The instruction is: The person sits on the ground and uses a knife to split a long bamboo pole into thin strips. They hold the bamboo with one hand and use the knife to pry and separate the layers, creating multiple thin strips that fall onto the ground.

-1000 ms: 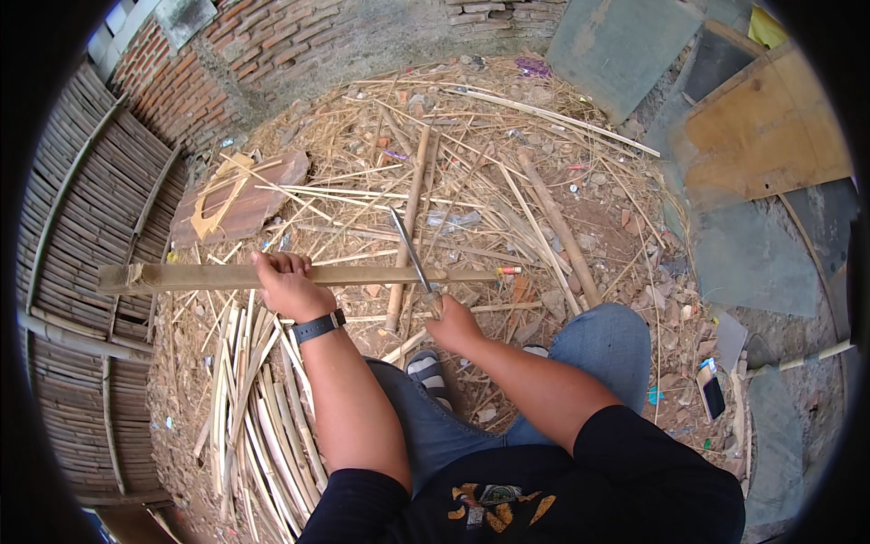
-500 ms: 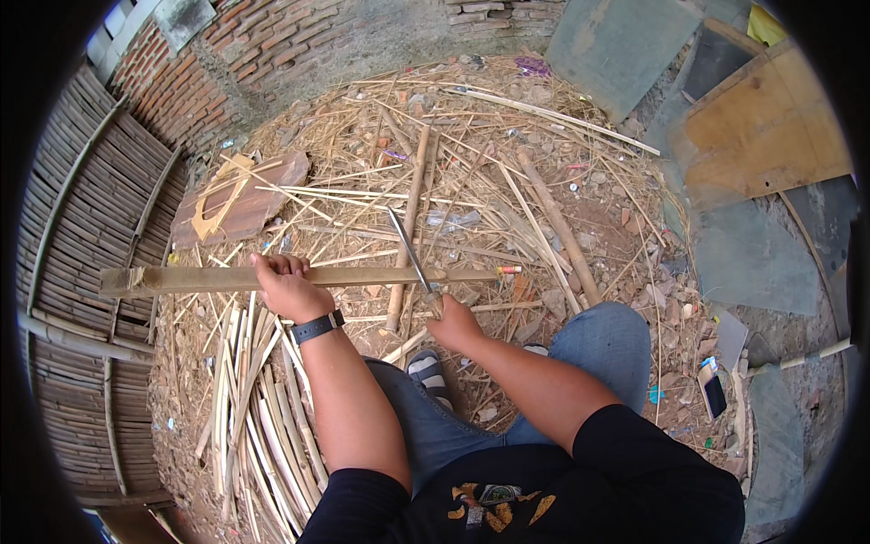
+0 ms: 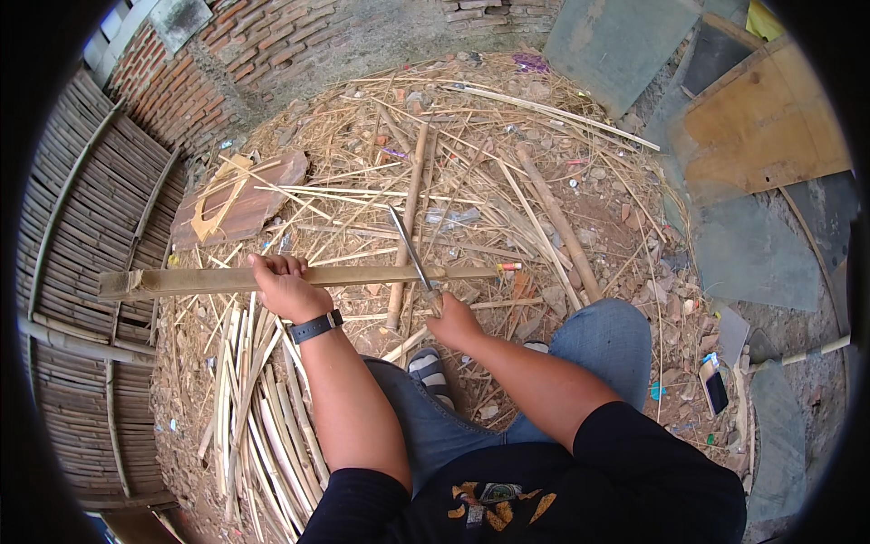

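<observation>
My left hand [image 3: 288,288] is closed around a long split bamboo piece [image 3: 195,281], which lies level across my front from left to right. A machete-like knife [image 3: 410,243] has its handle in my right hand [image 3: 455,325], fingers wrapped around it. Its narrow blade slants up and to the left, crossing the bamboo near that piece's right part. Whether the edge bites into the bamboo or only rests against it, I cannot tell.
Bamboo strips [image 3: 281,426] are heaped at lower left. Two round poles [image 3: 408,218] [image 3: 564,231] lie amid straw and rubble. A brown board [image 3: 283,186] sits far left, beside a bamboo-slat wall [image 3: 77,390]. Flat sheets [image 3: 757,254] and a phone [image 3: 713,386] are at right.
</observation>
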`<action>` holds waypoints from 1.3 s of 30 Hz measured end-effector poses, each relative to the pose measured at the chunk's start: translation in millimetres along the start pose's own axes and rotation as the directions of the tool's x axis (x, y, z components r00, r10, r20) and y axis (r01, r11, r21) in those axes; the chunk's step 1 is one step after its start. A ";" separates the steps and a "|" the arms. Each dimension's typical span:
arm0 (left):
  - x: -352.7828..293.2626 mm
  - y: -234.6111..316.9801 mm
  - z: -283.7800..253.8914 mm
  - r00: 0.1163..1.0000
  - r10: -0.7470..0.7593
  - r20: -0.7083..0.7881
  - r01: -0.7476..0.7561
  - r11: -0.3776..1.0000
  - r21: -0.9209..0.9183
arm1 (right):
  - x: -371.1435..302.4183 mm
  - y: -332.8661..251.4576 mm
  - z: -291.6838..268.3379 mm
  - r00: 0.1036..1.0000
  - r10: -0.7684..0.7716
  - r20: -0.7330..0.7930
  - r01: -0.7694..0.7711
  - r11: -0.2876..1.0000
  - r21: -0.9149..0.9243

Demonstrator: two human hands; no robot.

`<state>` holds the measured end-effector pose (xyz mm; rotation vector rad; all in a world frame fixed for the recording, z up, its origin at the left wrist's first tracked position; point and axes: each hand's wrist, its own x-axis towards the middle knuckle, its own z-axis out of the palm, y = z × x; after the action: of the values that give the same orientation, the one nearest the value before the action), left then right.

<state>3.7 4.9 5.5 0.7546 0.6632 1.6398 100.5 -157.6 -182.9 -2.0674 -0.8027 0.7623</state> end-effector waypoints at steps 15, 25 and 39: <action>-6.2 3.4 5.7 1.000 0.000 0.001 0.000 1.000 0.002 | 4.0 7.5 5.1 0.999 0.037 -0.038 -0.036 0.999 0.035; -0.2 2.0 1.9 1.000 -0.024 -0.018 0.023 0.999 -0.024 | 5.0 12.6 -7.3 1.000 0.021 -0.013 -0.021 1.000 -0.005; -4.2 5.2 5.3 0.998 -0.022 -0.052 0.022 1.000 0.010 | -4.5 -4.1 -14.4 0.995 0.097 0.022 -0.096 0.995 -0.040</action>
<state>5.1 -0.1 12.3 0.7123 0.7151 1.6412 107.1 -165.2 -171.0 -2.1485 -0.7399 0.8313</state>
